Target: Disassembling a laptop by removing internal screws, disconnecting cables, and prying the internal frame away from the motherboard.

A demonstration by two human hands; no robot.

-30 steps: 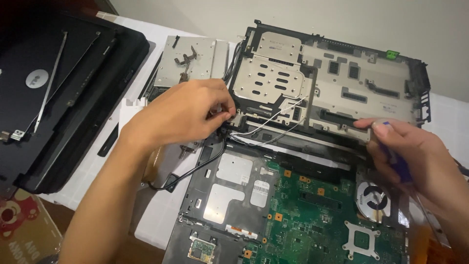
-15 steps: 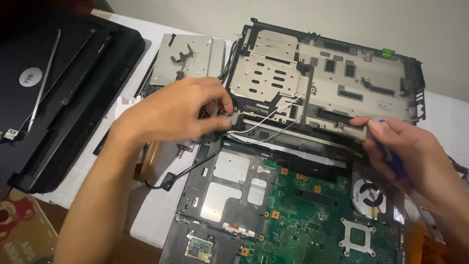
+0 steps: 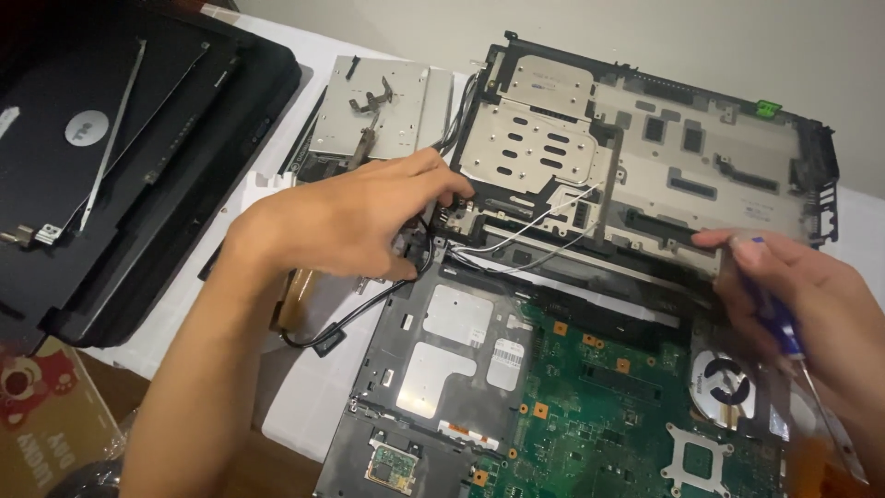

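A dismantled laptop base (image 3: 572, 406) is seen lying on a white-covered table (image 3: 304, 387); its green circuit board (image 3: 608, 406) is exposed, with a round fan (image 3: 724, 383) near the right edge and grey shielding plates to the left. A black chassis frame (image 3: 645, 157), lined with perforated silver metal plates, is held tilted up from the rear of the base; its long axis runs from left to right across the view, its metal-clad inner face is turned toward the camera, and its far edge is raised toward the wall (image 3: 590, 46).

The left hand (image 3: 350, 221) is placed at the lower left corner of the frame; its fingers are curled and pinched closed about the hinge area, where thin white wires (image 3: 535, 231) and a black cable (image 3: 359, 309) are gathered; exactly which of these is gripped cannot be told. The black cable is seen looping down to the left over the table.

The right hand (image 3: 811, 304) is set against the lower right edge of the frame, its fingers bent and closed around a screwdriver (image 3: 784, 332) with a blue handle, the shaft of which points down and to the right.

A silver drive unit (image 3: 378, 111) lies beyond the left hand; a black laptop lid (image 3: 111, 157) is seen at the far left, and a cardboard box (image 3: 46, 415) at the lower left corner.
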